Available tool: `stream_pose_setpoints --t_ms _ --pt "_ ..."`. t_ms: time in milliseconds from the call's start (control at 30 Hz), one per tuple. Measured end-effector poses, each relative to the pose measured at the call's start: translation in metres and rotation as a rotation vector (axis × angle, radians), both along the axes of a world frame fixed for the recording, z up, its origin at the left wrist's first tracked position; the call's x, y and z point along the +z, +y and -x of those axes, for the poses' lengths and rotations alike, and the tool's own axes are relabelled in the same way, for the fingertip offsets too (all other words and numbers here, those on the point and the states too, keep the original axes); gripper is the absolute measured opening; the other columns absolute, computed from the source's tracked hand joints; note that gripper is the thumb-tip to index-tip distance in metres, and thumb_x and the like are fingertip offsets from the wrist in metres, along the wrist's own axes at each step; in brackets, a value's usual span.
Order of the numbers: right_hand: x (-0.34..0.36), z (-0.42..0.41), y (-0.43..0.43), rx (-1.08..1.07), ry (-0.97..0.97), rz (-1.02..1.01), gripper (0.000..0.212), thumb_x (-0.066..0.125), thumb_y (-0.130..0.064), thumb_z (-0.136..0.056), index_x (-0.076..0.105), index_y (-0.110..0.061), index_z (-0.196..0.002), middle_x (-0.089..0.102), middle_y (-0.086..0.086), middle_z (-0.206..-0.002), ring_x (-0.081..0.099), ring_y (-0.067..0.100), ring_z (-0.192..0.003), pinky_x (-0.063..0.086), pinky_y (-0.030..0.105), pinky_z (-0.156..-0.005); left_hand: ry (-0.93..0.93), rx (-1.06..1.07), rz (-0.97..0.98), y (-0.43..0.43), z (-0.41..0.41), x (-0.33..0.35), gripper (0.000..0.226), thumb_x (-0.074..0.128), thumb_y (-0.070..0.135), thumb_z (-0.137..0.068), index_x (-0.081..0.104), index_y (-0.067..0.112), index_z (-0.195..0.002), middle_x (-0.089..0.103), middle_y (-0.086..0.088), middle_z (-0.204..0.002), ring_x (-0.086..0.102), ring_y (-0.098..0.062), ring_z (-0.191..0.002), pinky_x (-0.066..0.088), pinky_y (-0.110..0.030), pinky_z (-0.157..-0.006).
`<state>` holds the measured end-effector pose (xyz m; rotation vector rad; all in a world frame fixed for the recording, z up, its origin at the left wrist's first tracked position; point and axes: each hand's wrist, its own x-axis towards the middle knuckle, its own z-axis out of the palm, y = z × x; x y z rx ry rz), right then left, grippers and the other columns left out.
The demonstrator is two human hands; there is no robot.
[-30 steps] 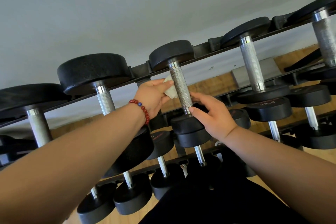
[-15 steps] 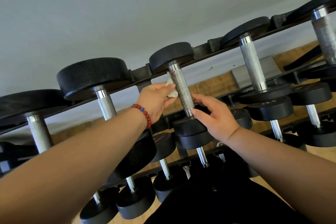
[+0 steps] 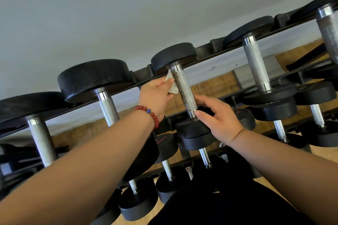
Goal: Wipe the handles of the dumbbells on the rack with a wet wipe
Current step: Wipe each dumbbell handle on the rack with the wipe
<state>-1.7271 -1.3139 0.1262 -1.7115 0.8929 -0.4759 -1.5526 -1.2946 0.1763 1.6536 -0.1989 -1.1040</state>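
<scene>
A black dumbbell with a knurled steel handle (image 3: 184,89) lies on the top tier of the rack (image 3: 215,44), in the middle of the view. My left hand (image 3: 155,96), with a red bead bracelet at the wrist, pinches a white wet wipe (image 3: 172,84) and holds it against the upper left side of that handle. My right hand (image 3: 218,117) touches the lower end of the same handle, thumb by the steel collar, fingers behind the bar.
More dumbbells lie along the top tier: handles at left (image 3: 108,109), far left (image 3: 42,140) and right (image 3: 257,64). Lower tiers hold several smaller dumbbells (image 3: 204,157). A grey wall stands behind, with wooden floor (image 3: 210,82) seen through the rack.
My left hand has slid the wipe up the handle toward the upper weight head. My right hand has stayed at the handle's lower end.
</scene>
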Motion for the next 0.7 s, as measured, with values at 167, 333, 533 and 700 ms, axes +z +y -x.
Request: stream_pose_setpoints --t_ms 167,333,533,700 --pt "0.001 0.0 -0.001 -0.014 -0.003 0.008 0.047 0.052 -0.05 -0.079 0.049 -0.043 -0.126 0.061 -0.015 -0.118 0.054 -0.003 -0.115 0.042 0.021 -0.1 0.052 -0.071 -0.111 0.02 0.018 -0.007 0.006 0.063 0.005 -0.09 0.068 0.007 -0.087 0.071 -0.008 -0.088 0.071 -0.014 -0.081 0.058 -0.021 -0.07" --pt "0.003 0.001 -0.001 0.002 0.007 0.005 0.046 0.051 -0.051 -0.079 0.049 -0.045 -0.125 0.061 -0.017 -0.119 0.053 -0.003 -0.116 0.042 0.024 -0.102 -0.026 -0.089 -0.086 0.019 0.015 -0.004 0.009 0.062 0.01 -0.092 0.07 0.01 -0.091 0.073 -0.009 -0.096 0.071 -0.018 -0.091 0.058 -0.029 -0.081" --pt "0.01 0.002 -0.003 0.057 0.039 -0.011 0.048 0.051 -0.053 -0.081 0.049 -0.044 -0.127 0.06 -0.013 -0.125 0.052 -0.002 -0.119 0.043 0.031 -0.104 0.125 -0.104 -0.096 0.041 0.016 0.005 0.008 0.059 0.004 -0.092 0.066 0.006 -0.093 0.071 -0.014 -0.099 0.071 -0.018 -0.088 0.059 -0.025 -0.074" --pt "0.025 0.005 -0.011 0.081 0.095 -0.031 0.053 0.061 -0.039 -0.091 0.045 -0.029 -0.141 0.045 -0.02 -0.132 0.039 -0.005 -0.125 0.032 0.024 -0.109 0.161 -0.062 -0.044 0.048 0.016 0.012 0.009 0.057 0.007 -0.093 0.065 0.007 -0.096 0.072 -0.011 -0.099 0.072 -0.016 -0.087 0.059 -0.025 -0.075"
